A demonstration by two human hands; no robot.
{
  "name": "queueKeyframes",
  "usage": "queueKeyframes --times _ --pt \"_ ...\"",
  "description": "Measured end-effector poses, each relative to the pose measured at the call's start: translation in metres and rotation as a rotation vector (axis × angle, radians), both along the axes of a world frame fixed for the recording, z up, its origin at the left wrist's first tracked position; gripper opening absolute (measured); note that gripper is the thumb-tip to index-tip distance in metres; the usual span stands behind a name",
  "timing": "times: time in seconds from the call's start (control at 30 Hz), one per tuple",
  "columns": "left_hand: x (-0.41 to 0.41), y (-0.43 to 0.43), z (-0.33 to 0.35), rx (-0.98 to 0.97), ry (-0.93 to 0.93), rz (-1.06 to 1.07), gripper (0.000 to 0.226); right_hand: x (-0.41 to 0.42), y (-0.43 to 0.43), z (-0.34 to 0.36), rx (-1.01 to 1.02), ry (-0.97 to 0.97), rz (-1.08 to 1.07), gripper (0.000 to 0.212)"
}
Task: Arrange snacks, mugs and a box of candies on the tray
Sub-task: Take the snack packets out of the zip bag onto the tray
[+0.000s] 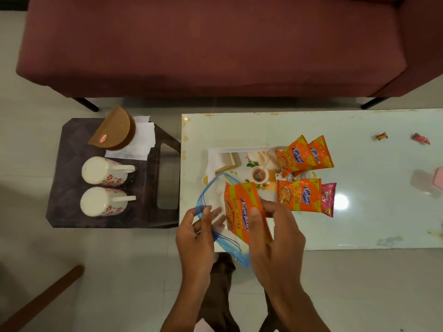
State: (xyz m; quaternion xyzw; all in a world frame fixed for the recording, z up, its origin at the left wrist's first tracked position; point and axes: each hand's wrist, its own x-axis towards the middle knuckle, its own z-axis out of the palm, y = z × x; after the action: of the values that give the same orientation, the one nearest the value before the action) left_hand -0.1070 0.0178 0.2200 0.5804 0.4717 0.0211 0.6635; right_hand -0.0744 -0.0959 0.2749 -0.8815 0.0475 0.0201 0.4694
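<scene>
My right hand [271,238] grips an orange Kurkure snack packet [239,209] at the near edge of the printed tray [230,159]. My left hand [196,236] holds the rim of a clear zip bag with a blue edge [206,202] that the packet sticks out of. Two orange packets [304,156] lie on the tray's far right part. A third orange packet [298,197] and a pink packet [328,202] lie nearer. Two white floral mugs [103,171] [103,202] lie on their sides on the dark stool. A brown half-round box [112,130] sits behind them.
The tray lies on a white glossy table [359,224]. Two wrapped candies [381,136] [420,138] lie at its far right, and a pink thing [438,180] at the right edge. White napkins [141,140] lie on the dark stool [69,212]. A maroon sofa [215,44] stands behind.
</scene>
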Motion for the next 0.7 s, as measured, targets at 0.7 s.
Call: queueKeyframes --times 0.7 --pt "-0.012 0.015 0.019 0.078 -0.018 0.075 0.011 0.080 -0.116 -0.178 0.189 0.362 -0.420 0.020"
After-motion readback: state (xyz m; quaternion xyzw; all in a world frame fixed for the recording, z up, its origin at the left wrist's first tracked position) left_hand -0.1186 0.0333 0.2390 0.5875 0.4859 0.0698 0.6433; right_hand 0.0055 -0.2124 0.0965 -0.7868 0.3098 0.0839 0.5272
